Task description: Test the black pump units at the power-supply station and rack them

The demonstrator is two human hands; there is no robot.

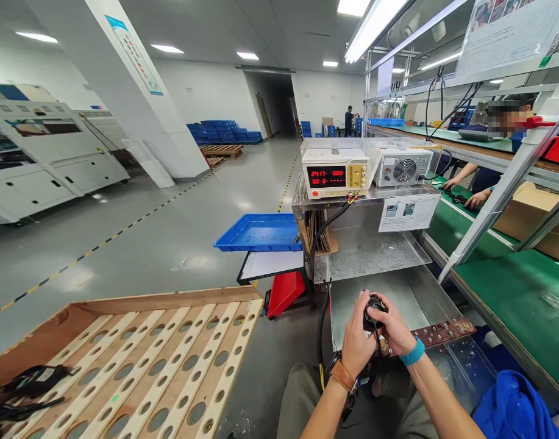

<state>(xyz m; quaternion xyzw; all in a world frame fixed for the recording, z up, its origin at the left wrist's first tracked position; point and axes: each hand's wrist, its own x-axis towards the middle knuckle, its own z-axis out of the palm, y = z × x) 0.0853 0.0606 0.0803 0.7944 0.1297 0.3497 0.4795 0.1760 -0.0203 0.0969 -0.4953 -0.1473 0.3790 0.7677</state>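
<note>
Both my hands are closed around a small black rounded device with a cable (373, 312), above the metal bench. My left hand (358, 332) has its fingers wrapped on the device's left side, below a brown wrist strap. From the right, my right hand (394, 324) presses its thumb and fingers on the same device; a blue band circles that wrist. Fingers cover much of the device, so its exact kind is unclear. Just below my hands runs a dark red strip with metal studs (444, 332).
A power supply (336, 175) with red digits stands on the metal shelf. A wooden rack (169, 366) with round holes holds black cabled items (36, 381) at left. A blue tray (265, 231) sits behind it. At right, a co-worker's hands (478, 198) touch black parts on a green bench.
</note>
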